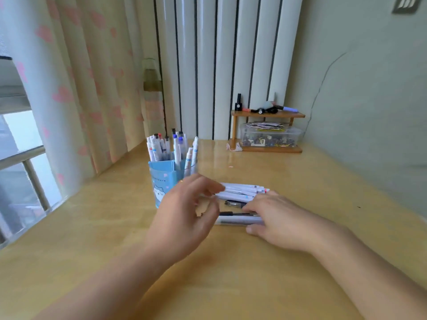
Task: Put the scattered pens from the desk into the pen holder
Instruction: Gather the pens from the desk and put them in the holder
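A blue pen holder (pixel 161 179) with a cat print stands on the wooden desk (pixel 231 273), filled with several upright pens (pixel 172 146). Just right of it lies a bunch of white pens (pixel 240 192), then two black pens (pixel 234 203) and a grey pen (pixel 238 220) nearer me. My left hand (pixel 184 218) hovers in front of the holder, fingers apart and curled, fingertips touching the left ends of the white pens. My right hand (pixel 277 218) rests on the right ends of the black and grey pens, thumb under the grey pen.
A small wooden shelf (pixel 268 115) at the back right carries makeup items, with a clear plastic box (pixel 270 135) of small things beneath. A curtain (pixel 76 88) and window are on the left, a white radiator (pixel 231 54) behind, a green wall on the right.
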